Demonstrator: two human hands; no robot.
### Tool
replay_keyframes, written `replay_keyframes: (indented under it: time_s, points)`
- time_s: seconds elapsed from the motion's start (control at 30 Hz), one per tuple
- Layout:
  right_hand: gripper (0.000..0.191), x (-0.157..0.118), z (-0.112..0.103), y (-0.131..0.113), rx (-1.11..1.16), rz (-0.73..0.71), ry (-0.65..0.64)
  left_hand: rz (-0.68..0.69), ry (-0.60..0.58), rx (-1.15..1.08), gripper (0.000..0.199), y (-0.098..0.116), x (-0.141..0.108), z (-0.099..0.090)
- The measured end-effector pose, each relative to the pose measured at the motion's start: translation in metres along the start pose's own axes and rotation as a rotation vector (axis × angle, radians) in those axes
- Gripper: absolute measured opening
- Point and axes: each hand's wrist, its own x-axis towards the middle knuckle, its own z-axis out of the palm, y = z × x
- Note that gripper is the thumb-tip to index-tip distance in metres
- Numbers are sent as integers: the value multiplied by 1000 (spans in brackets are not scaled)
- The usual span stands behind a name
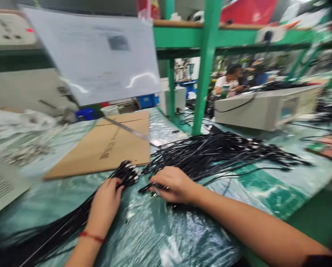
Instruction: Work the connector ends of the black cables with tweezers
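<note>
Reaching over a film-covered table (138, 230), beside a pile of black cables (210, 152). Grasping a cable bundle (71, 218) at left, near its end, with the left hand (106, 200). With the right hand (175, 185), gripping several cable tips (145, 190) near the pile.

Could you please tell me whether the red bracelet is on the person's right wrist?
No, the red bracelet is on the wrist of the left hand, which grips a bundle of black cables.
</note>
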Motion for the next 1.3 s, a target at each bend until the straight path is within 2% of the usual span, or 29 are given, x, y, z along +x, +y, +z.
replay_keyframes:
  time_s: [0.1, 0.23, 0.37, 0.53, 0.63, 0.8, 0.87, 0.93, 1.13, 1.3]
  points:
    - [16, -2, 2, 1, 107, 43, 36, -43, -47, 56, 11, -4, -3, 5]
    - [14, -1, 1, -2, 213, 189, 61, -54, -3, 24, 12, 9, -5, 0]
    - [14, 6, -4, -5, 330, 408, 76, 50, 32, -106, 16, 33, -10, -11]
    - [16, 13, -7, -9, 556, 622, 118, 202, 3, -227, 21, 57, -22, -17]
    - [20, 12, -6, -11, 703, 711, 152, 221, 25, -272, 22, 68, -29, -21]
    - [25, 12, -9, -18, 864, 798, 221, 241, 126, -357, 16, 83, -31, -31]
    - [21, 12, -13, -23, 880, 800, 252, 236, 163, -367, 12, 87, -30, -35]
    - [17, 13, -16, -30, 806, 743, 259, 229, 178, -369, 10, 91, -31, -37]
    - [30, 9, -18, -42, 627, 406, 206, 242, 158, -390, 12, 96, -36, -36]
    - [36, 5, -17, -42, 565, 353, 153, 255, 166, -391, 12, 98, -37, -35]
